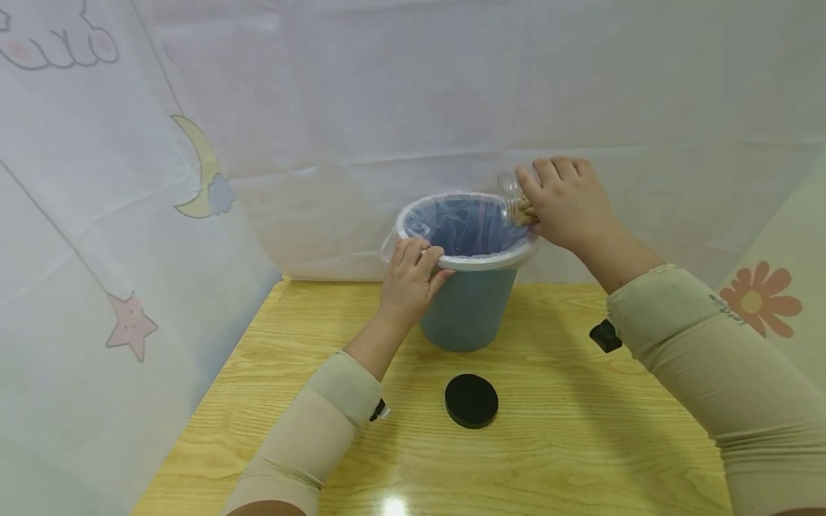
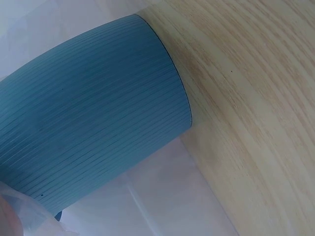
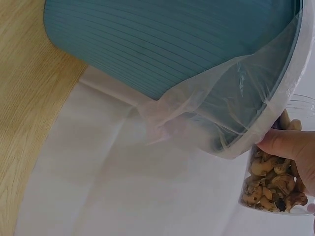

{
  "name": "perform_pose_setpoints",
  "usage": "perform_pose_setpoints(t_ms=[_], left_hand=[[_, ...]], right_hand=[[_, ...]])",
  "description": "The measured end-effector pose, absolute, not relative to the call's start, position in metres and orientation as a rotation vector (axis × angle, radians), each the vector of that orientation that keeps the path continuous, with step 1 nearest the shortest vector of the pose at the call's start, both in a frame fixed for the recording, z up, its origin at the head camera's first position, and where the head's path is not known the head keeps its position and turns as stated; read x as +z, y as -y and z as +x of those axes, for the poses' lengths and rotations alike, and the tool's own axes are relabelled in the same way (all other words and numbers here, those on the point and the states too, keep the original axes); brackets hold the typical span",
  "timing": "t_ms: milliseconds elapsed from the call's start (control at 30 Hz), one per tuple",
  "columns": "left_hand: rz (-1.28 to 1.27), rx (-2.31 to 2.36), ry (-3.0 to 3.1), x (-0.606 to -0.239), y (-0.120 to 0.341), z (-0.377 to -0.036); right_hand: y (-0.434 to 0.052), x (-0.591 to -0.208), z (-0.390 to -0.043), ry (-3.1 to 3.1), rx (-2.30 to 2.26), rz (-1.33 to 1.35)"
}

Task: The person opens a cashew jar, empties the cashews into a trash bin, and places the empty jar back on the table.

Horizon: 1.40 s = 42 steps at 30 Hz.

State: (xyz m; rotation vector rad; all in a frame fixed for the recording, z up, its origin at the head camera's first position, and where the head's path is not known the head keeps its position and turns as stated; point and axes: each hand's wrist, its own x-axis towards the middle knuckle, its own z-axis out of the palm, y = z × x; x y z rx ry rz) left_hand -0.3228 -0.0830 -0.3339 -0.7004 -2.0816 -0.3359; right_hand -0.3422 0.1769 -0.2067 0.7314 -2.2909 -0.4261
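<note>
- A clear jar [image 1: 514, 198] of brownish nuts is held tipped on its side at the right rim of the blue bin [image 1: 470, 308], its mouth turned toward the bin's opening.
- The jar is gripped by the right hand [image 1: 568, 204], fingers curled over it; in the right wrist view the nuts [image 3: 268, 179] are seen packed against the jar wall.
- The bin, lined with a thin clear bag [image 1: 464, 226], stands at the far edge of the wooden counter [image 1: 568, 444].
- The bin's near-left rim is grasped by the left hand [image 1: 408, 279], fingers curled over it.
- A round black lid [image 1: 471, 400] lies flat on the counter in front of the bin, apart from it.
- White sheets [image 1: 413, 107] with printed moon, star and flower shapes hang around the counter.
</note>
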Motion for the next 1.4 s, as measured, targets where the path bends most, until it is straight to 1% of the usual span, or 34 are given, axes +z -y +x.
perform_pose_setpoints(t_ms=[1400], left_hand=[[-0.697, -0.331, 2.097, -0.3322, 0.0841, -0.3230]], right_hand=[[-0.1744, -0.2079, -0.3471, 2.241, -0.546, 0.767]])
